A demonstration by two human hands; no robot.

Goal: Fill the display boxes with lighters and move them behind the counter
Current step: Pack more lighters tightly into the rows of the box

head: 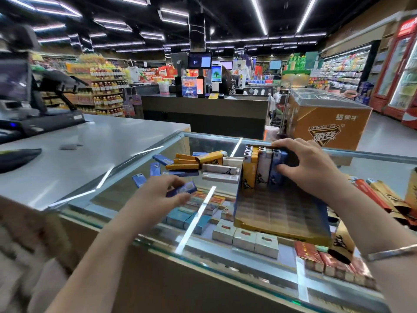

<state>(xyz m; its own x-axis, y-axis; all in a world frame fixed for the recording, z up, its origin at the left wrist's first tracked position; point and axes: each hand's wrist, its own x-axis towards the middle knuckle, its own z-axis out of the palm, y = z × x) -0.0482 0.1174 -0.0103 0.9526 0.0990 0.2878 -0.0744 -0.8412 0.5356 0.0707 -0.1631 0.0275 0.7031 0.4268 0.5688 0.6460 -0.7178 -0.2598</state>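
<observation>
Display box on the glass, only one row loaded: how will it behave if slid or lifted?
The display box looks like thin card, so it probably flexes. Its lighters stand only at the far end, so it is likely end-heavy. On the glass counter it probably slides easily; the right hand steadies the row.

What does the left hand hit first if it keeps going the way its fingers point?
Likely the display box: the left hand, gripping a blue lighter, points right toward its near wall. Depth is unclear; it might pass above.
</observation>
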